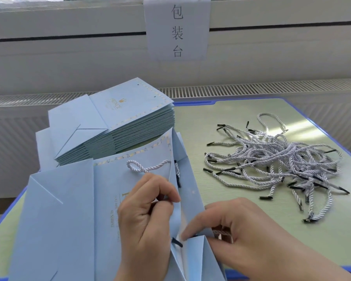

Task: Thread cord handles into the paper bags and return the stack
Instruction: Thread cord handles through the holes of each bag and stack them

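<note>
A light blue paper bag (73,216) lies folded in front of me, its open top edge toward the right. A white twisted cord (148,166) loops across its upper face. My left hand (148,216) rests on the bag with curled fingers pinching its top edge. My right hand (237,228) pinches the bag's mouth lower down, beside a black cord tip (177,242) that pokes through the paper. A stack of folded blue bags (118,126) stands behind. A tangled pile of white cords with black tips (276,163) lies to the right.
The work sits on a pale green table (221,118) with a blue rim. A white radiator and wall run along the back, with a paper sign (177,27) hanging above. Bare tabletop shows between the bags and the cord pile.
</note>
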The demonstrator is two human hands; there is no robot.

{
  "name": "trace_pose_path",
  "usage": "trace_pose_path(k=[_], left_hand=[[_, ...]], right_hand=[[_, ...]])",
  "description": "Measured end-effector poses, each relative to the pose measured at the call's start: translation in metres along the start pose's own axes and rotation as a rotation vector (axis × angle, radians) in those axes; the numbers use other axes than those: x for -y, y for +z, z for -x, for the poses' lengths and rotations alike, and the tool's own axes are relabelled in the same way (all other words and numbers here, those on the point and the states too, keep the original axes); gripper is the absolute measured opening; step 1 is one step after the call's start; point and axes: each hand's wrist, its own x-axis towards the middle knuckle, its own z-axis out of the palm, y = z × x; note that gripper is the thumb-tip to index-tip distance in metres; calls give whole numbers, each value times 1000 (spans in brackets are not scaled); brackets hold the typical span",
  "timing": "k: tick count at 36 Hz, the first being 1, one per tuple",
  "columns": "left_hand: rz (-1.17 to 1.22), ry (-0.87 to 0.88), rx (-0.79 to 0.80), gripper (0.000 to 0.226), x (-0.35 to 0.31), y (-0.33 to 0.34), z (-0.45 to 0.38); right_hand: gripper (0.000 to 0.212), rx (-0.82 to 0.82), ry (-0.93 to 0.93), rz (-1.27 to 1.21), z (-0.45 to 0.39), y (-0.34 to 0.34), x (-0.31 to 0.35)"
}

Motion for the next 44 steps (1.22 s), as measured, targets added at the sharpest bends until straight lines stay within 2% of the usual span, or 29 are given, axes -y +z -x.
trace_pose_path(k=[3,6,10,13,15,18,21,24,26,28,31,33,35,38,41,44], left_hand=[[-8,-8,2,28,0,0,-1],[-26,-18,15,29,-1,0,-1],[-44,-43,28,28,1,0,-2],[-52,-101,38,27,3,1,-2],[-91,-91,60,27,3,1,-3],[-138,-71,77,28,3,1,-2],[-108,-90,46,29,2,1,-1],[-49,-120,12,28,-1,0,-1],[17,-159,-10,27,-3,0,-1],[67,-195,-16,26,-4,-2,-2],[154,-252,-26,25,-6,-5,-3],[204,-281,-35,23,-6,-6,-4],[237,-299,-49,22,-6,-7,-4],[240,-304,-50,22,-6,-7,-4],[190,-279,-34,23,-6,-7,-4],[140,-251,-31,22,-5,-5,-4]], right_hand=[[29,-93,-13,25,1,9,-2],[18,-317,-100,68,7,22,-13],[13,-576,-193,153,11,35,-18],[10,-652,-281,205,11,31,-19],[14,-602,-267,81,10,21,-16],[16,-416,-148,-306,6,7,-10],[14,-307,-83,-398,3,0,-10],[27,-345,-28,-533,0,-4,-10],[26,-439,58,-541,-5,-6,-16],[29,-435,121,-499,-12,-7,-20],[55,-205,227,-487,-25,-5,-16],[65,-32,240,-634,-31,-2,-12],[71,57,231,-730,-31,-2,-10],[66,47,253,-866,-24,-9,-16],[55,-36,315,-1044,-12,-21,-21],[46,-126,322,-1100,4,-38,-24]])
